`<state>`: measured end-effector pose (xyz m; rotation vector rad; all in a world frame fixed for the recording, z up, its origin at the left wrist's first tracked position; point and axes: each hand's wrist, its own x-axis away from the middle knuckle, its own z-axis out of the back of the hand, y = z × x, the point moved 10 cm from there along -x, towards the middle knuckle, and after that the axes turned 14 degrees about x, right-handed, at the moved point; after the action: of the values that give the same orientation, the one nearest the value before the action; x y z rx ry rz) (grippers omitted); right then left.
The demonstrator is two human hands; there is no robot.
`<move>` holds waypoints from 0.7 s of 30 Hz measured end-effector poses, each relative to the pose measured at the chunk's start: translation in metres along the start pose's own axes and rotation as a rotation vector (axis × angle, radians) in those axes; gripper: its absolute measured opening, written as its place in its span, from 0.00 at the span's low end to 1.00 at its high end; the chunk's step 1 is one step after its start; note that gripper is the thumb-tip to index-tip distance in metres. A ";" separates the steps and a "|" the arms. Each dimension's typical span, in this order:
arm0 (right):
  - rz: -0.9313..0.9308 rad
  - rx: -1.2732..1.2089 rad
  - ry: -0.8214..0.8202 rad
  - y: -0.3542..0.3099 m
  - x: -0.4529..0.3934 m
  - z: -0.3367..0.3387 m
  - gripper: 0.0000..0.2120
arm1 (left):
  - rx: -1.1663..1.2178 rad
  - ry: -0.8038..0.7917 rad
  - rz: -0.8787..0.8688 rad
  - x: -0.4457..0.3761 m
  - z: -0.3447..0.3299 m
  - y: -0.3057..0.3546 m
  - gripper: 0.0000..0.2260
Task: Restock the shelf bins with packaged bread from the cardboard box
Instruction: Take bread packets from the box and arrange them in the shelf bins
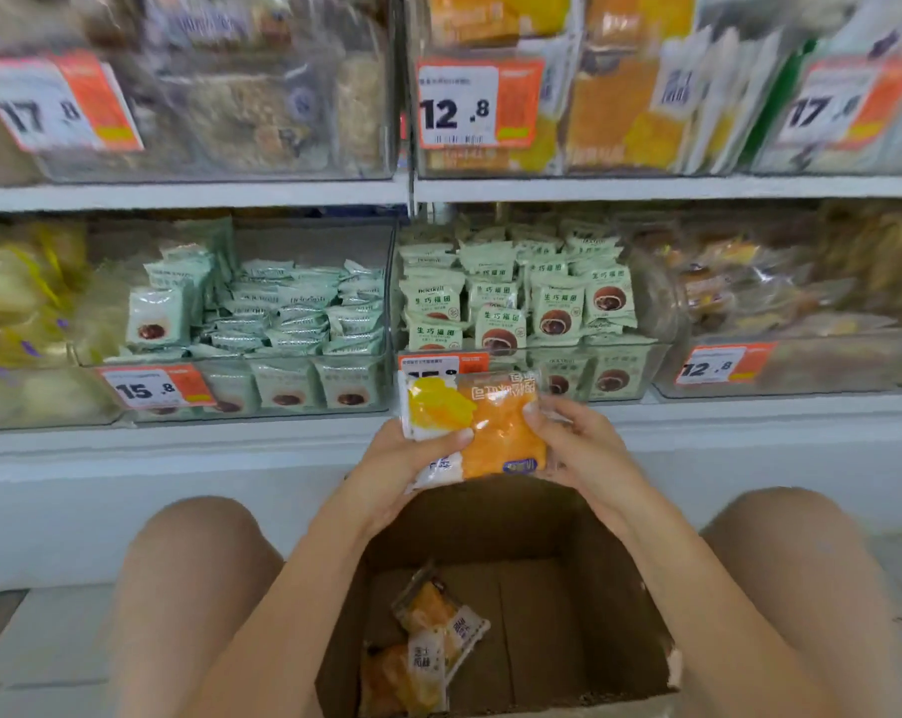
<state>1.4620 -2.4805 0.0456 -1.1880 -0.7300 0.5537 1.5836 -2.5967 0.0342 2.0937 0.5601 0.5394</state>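
Observation:
A stack of orange-and-white packaged bread (490,432) is held between both hands above the cardboard box (593,588). My left hand (402,458) grips its lower left side with the thumb across the front. My right hand (573,448) grips its right edge. Inside the brown box, two or three more orange bread packs (428,645) lie on the bottom at the left. On the upper shelf, a clear bin (557,163) priced 12.8 holds matching orange packs standing upright.
Clear bins of green snack packs (521,303) fill the lower shelf straight ahead, with another green-pack bin (262,313) to the left. Yellow and brown bread bags fill the bins at either side. My knees (189,562) flank the box on the floor.

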 end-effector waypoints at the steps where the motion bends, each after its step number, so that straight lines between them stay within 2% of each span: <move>1: 0.035 0.010 0.011 -0.020 -0.001 0.010 0.12 | -0.022 -0.019 -0.033 -0.002 -0.015 0.017 0.11; 6: 0.119 -0.123 -0.051 -0.097 -0.001 0.042 0.16 | 0.044 -0.117 -0.183 -0.021 -0.092 0.092 0.05; 7: 0.128 -0.176 -0.069 -0.107 -0.001 0.042 0.15 | 0.096 -0.117 -0.188 -0.026 -0.105 0.101 0.07; 9: 0.182 -0.307 -0.074 -0.128 -0.002 0.049 0.13 | 0.165 -0.131 -0.150 -0.037 -0.128 0.113 0.20; 12: 0.274 -0.409 0.027 -0.168 -0.008 0.084 0.07 | 0.180 -0.226 -0.153 -0.050 -0.148 0.146 0.24; 14: 0.327 -0.284 0.158 -0.199 -0.010 0.114 0.03 | 0.146 -0.258 -0.152 -0.057 -0.155 0.170 0.25; 16: 0.415 0.008 0.276 -0.235 -0.010 0.133 0.02 | 0.001 -0.301 -0.194 -0.062 -0.174 0.190 0.19; 18: 0.553 0.305 0.291 -0.276 -0.006 0.128 0.02 | -0.137 -0.295 -0.267 -0.067 -0.195 0.206 0.17; 21: 0.677 0.464 0.373 -0.316 -0.002 0.138 0.06 | -0.062 -0.203 -0.388 -0.081 -0.207 0.229 0.18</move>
<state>1.3592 -2.4877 0.3744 -1.0373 0.1444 0.9647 1.4452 -2.6281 0.3203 1.8881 0.7950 0.1183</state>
